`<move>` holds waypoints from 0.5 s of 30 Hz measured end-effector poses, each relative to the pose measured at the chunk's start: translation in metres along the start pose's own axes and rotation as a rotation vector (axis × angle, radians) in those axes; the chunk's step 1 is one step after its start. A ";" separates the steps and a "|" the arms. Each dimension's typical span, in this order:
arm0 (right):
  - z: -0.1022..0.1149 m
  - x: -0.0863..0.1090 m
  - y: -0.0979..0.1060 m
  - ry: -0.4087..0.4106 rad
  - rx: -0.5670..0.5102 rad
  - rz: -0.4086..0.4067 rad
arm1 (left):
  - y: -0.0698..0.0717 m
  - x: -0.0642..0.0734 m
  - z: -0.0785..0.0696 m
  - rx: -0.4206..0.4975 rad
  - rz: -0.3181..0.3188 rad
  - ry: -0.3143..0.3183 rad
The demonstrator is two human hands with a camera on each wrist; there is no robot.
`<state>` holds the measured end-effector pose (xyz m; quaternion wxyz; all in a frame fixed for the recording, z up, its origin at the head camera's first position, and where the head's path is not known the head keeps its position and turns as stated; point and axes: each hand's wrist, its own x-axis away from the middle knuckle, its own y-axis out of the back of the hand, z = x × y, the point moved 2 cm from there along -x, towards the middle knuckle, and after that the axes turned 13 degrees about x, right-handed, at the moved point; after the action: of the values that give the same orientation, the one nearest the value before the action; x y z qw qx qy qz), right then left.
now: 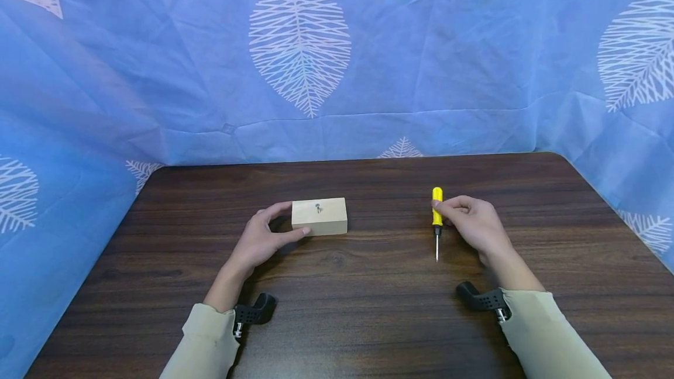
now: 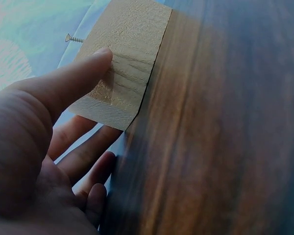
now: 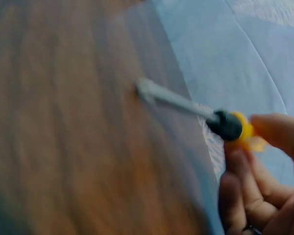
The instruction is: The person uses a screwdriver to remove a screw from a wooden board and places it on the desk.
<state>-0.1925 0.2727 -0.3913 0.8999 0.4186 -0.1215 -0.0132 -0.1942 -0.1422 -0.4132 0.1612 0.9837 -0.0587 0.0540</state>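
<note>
A pale wooden block point(image 1: 329, 227) sits on the table, with a screw point(image 1: 318, 207) standing partway out of its top face. My left hand point(image 1: 261, 237) grips the block at its left end, thumb on the near side and fingers on the far side. In the left wrist view the screw point(image 2: 74, 38) shows its flared head and bare thread. My right hand point(image 1: 473, 224) pinches the yellow handle of a screwdriver point(image 1: 437, 209) between thumb and fingers. The shaft points toward the near table edge. Blurred in the right wrist view, the screwdriver point(image 3: 171, 98) shows a black collar and metal shaft.
A dark wood-grain table point(image 1: 337, 320) spans the view under both hands. Behind and beside it hangs a blue cloth point(image 1: 200, 63) with white leaf prints. Black wrist mounts point(image 1: 255, 310) sit at both sleeve cuffs.
</note>
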 end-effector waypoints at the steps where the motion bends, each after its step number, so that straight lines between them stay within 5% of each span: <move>1: -0.003 0.000 0.002 -0.010 -0.055 -0.009 | 0.000 0.000 0.000 -0.001 0.000 -0.001; 9: -0.023 -0.006 0.009 0.038 -0.764 0.063 | 0.000 0.000 -0.001 -0.007 0.003 -0.016; 15: -0.026 -0.005 0.010 0.068 -0.913 0.071 | 0.000 0.000 -0.001 -0.013 0.004 -0.017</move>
<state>-0.1920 0.2991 -0.4005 0.9956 -0.0251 -0.0881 -0.0208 -0.1939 -0.1417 -0.4127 0.1669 0.9830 -0.0624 0.0453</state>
